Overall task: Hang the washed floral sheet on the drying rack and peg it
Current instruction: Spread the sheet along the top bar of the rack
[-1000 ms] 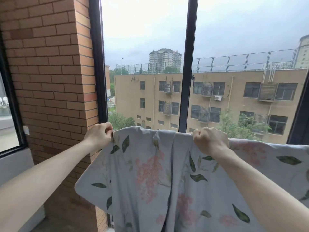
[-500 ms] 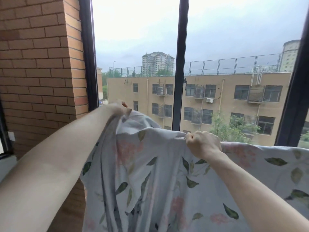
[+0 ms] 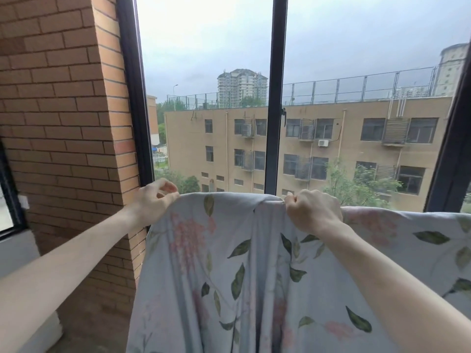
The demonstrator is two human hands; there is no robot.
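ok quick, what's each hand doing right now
Left hand: fingers loosely curled at the left top corner of the sheet, pinching its edge.
Right hand: closed in a fist, gripping the bunched top edge of the sheet.

The single head-worn camera is looking forward, close behind both outstretched arms. It is facing the window [image 3: 209,72] and brick wall [image 3: 63,123]

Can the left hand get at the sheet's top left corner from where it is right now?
Probably yes. The left hand is already at the top left corner of the floral sheet, fingertips on its edge, with nothing in between; the brick wall stands behind, not in the way.
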